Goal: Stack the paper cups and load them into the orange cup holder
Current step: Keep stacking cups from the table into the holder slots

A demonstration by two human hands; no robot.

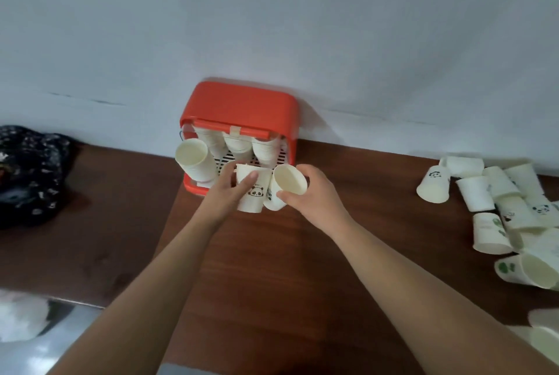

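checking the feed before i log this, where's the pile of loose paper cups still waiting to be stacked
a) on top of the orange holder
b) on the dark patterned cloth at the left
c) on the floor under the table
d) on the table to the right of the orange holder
d: the loose paper cups lie tumbled on the table well to the right of the orange cup holder, apart from it.

You see soft, even, dim indoor light with faint shadows under the cups (pixel 484 208). Wide-angle distortion bends the wall (pixel 272 26) line, and the whole frame is slightly blurred, worst at the corners.
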